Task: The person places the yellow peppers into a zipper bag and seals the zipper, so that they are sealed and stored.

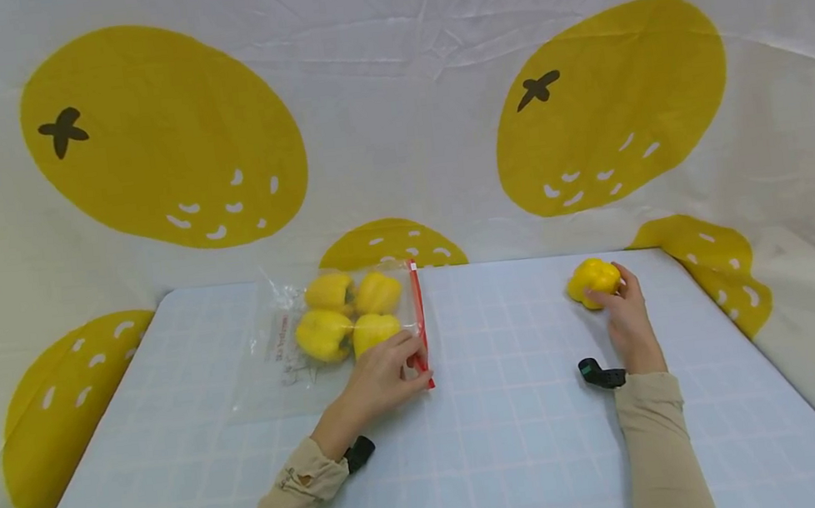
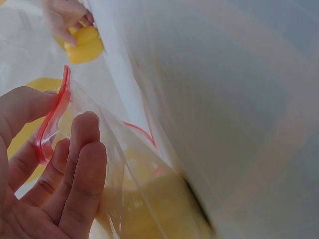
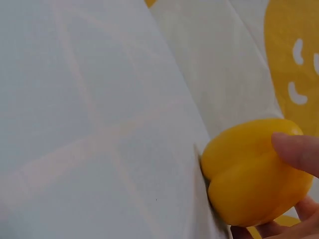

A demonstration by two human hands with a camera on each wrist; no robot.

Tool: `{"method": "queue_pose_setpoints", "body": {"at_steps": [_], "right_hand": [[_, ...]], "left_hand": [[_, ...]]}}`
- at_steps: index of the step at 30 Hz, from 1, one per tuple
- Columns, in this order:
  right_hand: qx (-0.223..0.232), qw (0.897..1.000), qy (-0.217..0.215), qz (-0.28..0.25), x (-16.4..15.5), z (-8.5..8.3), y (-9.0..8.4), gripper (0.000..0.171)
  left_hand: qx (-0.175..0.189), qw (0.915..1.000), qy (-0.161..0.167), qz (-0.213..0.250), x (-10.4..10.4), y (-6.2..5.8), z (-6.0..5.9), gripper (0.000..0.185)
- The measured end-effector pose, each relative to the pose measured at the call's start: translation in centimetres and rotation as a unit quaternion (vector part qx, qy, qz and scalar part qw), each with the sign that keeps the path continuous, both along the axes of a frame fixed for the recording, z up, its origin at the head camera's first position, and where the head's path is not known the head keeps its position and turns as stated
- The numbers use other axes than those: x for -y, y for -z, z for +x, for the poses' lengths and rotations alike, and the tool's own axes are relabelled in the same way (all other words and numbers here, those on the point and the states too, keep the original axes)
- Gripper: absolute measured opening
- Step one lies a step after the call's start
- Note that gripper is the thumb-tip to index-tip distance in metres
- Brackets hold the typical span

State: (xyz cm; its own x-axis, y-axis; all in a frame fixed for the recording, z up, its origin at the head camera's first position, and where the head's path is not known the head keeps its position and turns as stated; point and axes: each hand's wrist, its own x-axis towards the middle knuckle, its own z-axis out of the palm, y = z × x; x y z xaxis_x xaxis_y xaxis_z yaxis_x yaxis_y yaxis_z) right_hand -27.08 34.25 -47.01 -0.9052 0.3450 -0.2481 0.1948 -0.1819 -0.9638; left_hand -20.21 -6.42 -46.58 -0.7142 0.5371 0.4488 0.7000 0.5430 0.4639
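Note:
A clear zip bag (image 1: 249, 389) with a red zip edge (image 2: 42, 142) lies on the left half of the table, several yellow bell peppers (image 1: 323, 336) inside it. My left hand (image 1: 384, 376) pinches the bag's red edge near its front corner, thumb on one side and fingers on the other. On the right, my right hand (image 1: 624, 313) grips a single yellow bell pepper (image 3: 254, 174), its thumb over one side and fingertips underneath. That pepper sits low at the table surface in the right wrist view.
A pale checked cloth covers the table (image 1: 520, 442). Behind it hangs a white curtain (image 1: 392, 121) printed with large yellow fruit. Black wrist cameras (image 1: 600, 373) are strapped below both hands. Between the bag and the loose pepper stretches bare cloth.

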Motion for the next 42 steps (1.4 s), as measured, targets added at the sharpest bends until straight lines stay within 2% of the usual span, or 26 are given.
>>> {"method": "queue_pose_setpoints", "body": {"at_steps": [7,14,26,29,32,34,38,39,41,42], "right_hand": [[0.017,1.0,0.004,0.008,-0.1,0.0,0.2,0.083],[0.07,0.997,0.007,0.034,-0.2,0.1,0.1,0.08],[0.057,0.998,0.016,0.035,-0.2,0.3,0.0,0.082],[0.038,0.999,0.012,0.003,-0.2,0.4,-0.1,0.082],[0.005,0.998,-0.017,-0.065,-0.3,0.7,-0.5,0.084],[-0.018,0.991,-0.043,-0.129,-0.2,0.9,-0.7,0.081],[-0.053,0.962,-0.085,-0.255,0.5,1.1,-1.3,0.066],[-0.055,0.956,-0.089,-0.272,0.8,1.0,-1.5,0.063],[-0.054,0.953,-0.095,-0.282,1.7,0.9,-2.1,0.061],[-0.054,0.956,-0.098,-0.272,2.2,0.8,-2.4,0.06]], "left_hand": [[0.006,1.0,0.002,0.006,0.0,0.0,0.0,0.024],[0.011,0.9999,-0.004,-0.005,0.0,-0.1,0.0,0.023],[0.01,0.9999,-0.006,-0.012,0.1,-0.1,0.0,0.023],[0.012,0.9998,-0.007,-0.015,0.0,-0.1,0.0,0.023],[0.015,0.9997,-0.008,-0.017,0.0,-0.1,0.0,0.022],[0.015,0.9997,-0.008,-0.018,0.0,-0.1,-0.1,0.022],[0.011,0.9999,-0.005,-0.012,0.0,0.0,-0.1,0.022],[0.011,0.9999,-0.004,-0.01,0.0,0.0,-0.1,0.022],[0.01,0.9999,-0.003,-0.005,0.0,0.1,-0.1,0.023],[0.009,0.9999,-0.002,-0.004,0.0,0.1,-0.1,0.023]]}}
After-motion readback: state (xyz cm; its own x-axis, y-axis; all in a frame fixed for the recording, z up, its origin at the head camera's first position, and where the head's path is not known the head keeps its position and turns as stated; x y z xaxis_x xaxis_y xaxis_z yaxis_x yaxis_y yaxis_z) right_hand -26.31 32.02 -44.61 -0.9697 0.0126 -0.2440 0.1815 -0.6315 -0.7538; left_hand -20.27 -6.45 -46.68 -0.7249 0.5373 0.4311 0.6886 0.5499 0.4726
